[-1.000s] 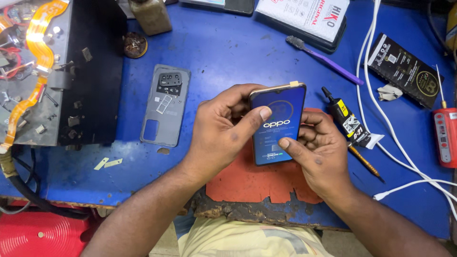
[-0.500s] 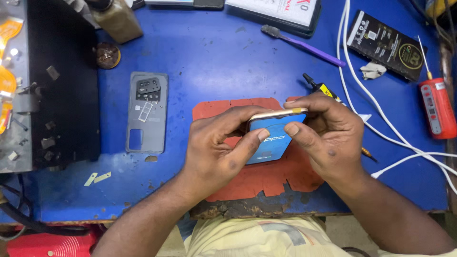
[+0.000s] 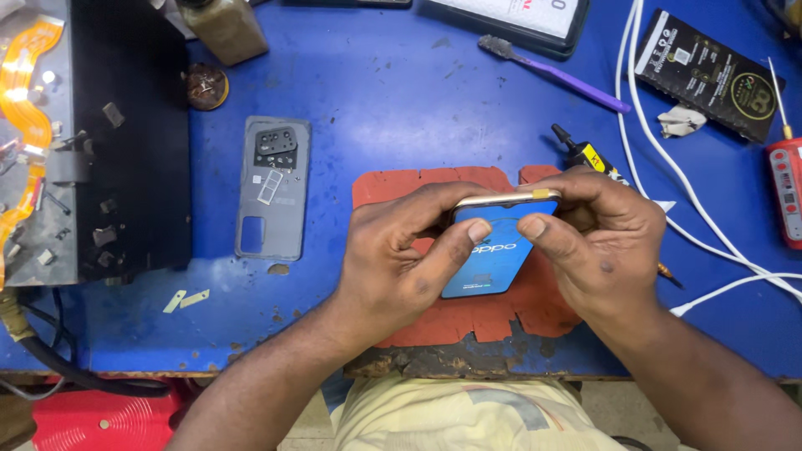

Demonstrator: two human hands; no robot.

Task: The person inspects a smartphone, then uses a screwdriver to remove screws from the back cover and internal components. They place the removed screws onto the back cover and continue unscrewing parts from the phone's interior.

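Over a blue bench (image 3: 401,92), a phone (image 3: 493,255) is held between both hands, left hand (image 3: 401,267) and right hand (image 3: 597,242) equally near; its long axis is pointed away, top edge raised.

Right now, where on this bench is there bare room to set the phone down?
Bare blue table shows between the grey back cover and the purple toothbrush, above the red mat. The right side is crowded with white cables, a black box and a red tool.

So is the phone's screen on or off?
On. The phone held by the left hand and right hand shows a lit blue screen.
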